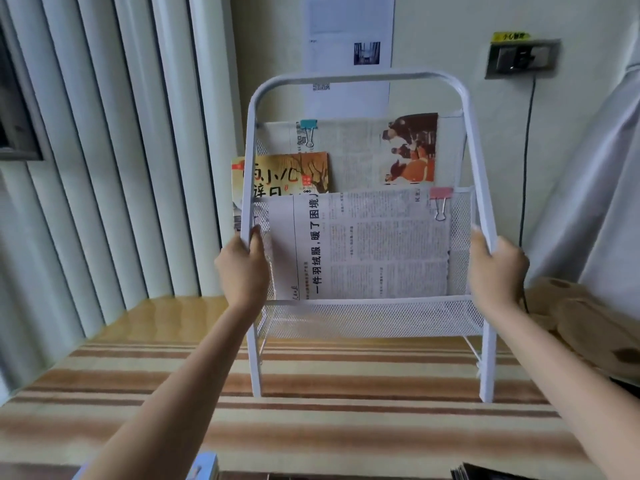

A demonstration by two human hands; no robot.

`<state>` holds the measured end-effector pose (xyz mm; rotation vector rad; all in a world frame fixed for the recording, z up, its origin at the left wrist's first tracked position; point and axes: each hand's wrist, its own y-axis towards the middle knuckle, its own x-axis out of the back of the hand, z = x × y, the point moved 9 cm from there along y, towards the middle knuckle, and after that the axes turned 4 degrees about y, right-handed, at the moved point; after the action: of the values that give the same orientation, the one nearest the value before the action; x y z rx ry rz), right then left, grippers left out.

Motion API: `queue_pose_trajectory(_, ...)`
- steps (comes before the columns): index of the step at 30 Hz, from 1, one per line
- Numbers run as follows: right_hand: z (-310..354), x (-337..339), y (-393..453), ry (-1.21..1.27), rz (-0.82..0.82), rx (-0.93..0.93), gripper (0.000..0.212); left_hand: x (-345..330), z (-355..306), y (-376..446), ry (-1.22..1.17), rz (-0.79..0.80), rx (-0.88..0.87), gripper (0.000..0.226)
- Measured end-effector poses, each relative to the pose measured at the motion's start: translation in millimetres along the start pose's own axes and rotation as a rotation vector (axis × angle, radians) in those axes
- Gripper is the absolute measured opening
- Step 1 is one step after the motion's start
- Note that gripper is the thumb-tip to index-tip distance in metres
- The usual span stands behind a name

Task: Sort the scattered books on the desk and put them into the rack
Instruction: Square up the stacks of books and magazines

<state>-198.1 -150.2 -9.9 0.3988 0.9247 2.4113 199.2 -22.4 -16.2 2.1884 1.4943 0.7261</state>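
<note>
Head view: white mesh rack (360,76) w/ papers, left hand (242,268) & right hand (495,268) grip wrapped on side rails.

Place: a home or dormitory room, most likely; cannot tell which.
Left: tall pale curtain (104,150) in folds.
Far wall: printed notice (348,46) taped up, wall socket (521,58) with a cable hanging down.
Near: surface (311,427) under a striped cloth.
</note>
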Motion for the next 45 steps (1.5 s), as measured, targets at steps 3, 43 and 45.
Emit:
queue_pose_trajectory(3, 26, 19, -10, -0.004, 0.021, 0.013, 0.055, 31, -14, -5, 0.039, -0.001, -0.015, 0.047)
queue_pose_trajectory(43, 200, -149, -43, 0.161, 0.779, 0.089, 0.022, 40, -2, 26, -0.439, 0.498, 0.123, 0.031)
queue_pose_trajectory(45, 195, -142, -42, 0.215, 0.737, 0.003, 0.03, 42, -1, 22, -0.464, 0.479, 0.206, 0.03)
